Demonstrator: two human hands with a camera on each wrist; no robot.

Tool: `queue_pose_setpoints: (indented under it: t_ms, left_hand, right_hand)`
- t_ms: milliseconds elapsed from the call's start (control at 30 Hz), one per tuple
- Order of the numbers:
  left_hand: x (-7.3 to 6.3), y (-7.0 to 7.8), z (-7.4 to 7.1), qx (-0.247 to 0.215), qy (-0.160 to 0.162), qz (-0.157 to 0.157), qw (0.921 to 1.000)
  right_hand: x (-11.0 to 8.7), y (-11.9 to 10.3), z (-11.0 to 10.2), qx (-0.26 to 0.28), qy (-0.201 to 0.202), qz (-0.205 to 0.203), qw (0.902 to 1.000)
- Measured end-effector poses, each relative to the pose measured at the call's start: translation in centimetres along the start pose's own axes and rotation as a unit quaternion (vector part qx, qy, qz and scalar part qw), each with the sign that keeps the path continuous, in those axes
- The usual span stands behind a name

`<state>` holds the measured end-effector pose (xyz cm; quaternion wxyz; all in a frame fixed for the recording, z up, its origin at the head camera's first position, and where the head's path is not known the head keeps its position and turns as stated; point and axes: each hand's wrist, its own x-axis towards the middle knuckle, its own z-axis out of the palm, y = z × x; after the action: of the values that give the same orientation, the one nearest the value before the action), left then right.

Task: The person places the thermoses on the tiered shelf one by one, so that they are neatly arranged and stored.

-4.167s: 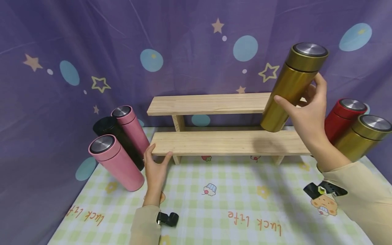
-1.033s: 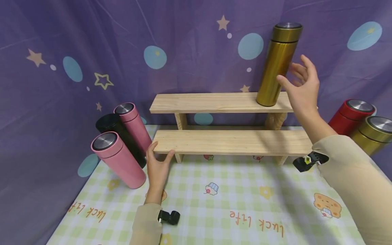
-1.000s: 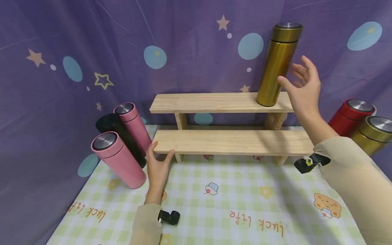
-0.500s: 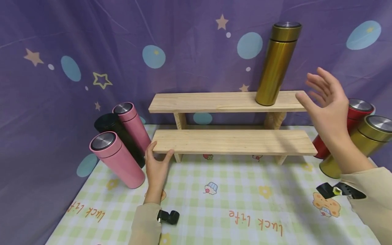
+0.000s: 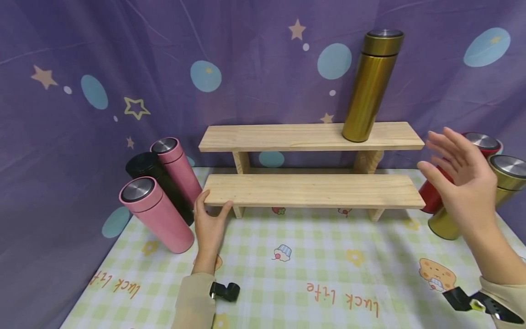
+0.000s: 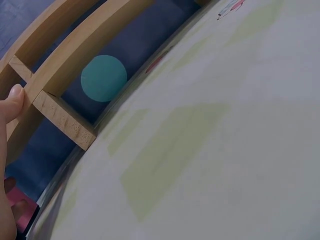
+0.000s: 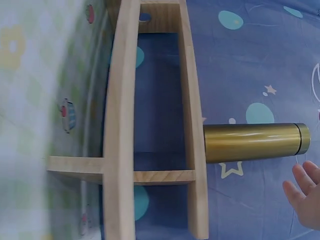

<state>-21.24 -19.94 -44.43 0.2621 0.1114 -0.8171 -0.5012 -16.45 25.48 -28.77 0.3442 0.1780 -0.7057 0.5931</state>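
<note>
My left hand [image 5: 210, 228] holds the left front corner of a two-tier wooden shelf [image 5: 312, 189], the thumb at the front edge and fingers at the end. The left wrist view shows the thumb [image 6: 15, 97] against the lower board. A tall gold thermos [image 5: 371, 87] stands upright on the right part of the upper board. My right hand [image 5: 468, 178] is empty in the air, fingers spread, right of the shelf. It overlaps a red thermos [image 5: 430, 197] and a second gold thermos [image 5: 444, 225], partly hiding both. In the right wrist view its fingers [image 7: 307, 182] are apart from the tall thermos.
Left of the shelf stand two pink thermoses, one in front [image 5: 158, 217] and one behind [image 5: 178, 171], with a black thermos [image 5: 164, 183] between them. A checked cloth [image 5: 320, 256] covers the table. A purple curtain [image 5: 255, 36] hangs behind the shelf.
The gold thermos was lowered onto the upper board and let go. My right hand then moved right and down, away from it. My left hand kept its place on the shelf.
</note>
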Motion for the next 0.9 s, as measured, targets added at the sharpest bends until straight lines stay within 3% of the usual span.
queue_pose_setpoints:
  t_ms: [100, 200, 667, 733, 900]
  left_hand:
    - [0.0, 0.0, 0.0, -0.001, 0.000, 0.001, 1.0000]
    - [0.0, 0.0, 0.1, 0.000, 0.000, 0.002, 1.0000]
    - [0.0, 0.0, -0.1, 0.001, -0.002, -0.003, 1.0000]
    - [0.0, 0.1, -0.1, 0.001, -0.002, -0.002, 1.0000]
    - [0.0, 0.1, -0.1, -0.001, -0.004, -0.002, 1.0000]
  right_hand:
    - [-1.1, 0.2, -0.3, 0.048, 0.001, 0.006, 0.9989]
    - [-2.1, 0.3, -0.6, 0.050, 0.002, 0.007, 0.9987]
    - [-5.7, 1.4, -2.4, 0.157, 0.028, 0.012, 0.9871]
    - [-6.2, 1.4, -2.8, 0.140, 0.033, 0.017, 0.9895]
    - [-7.4, 1.5, -4.0, 0.018, 0.040, 0.051, 0.9977]
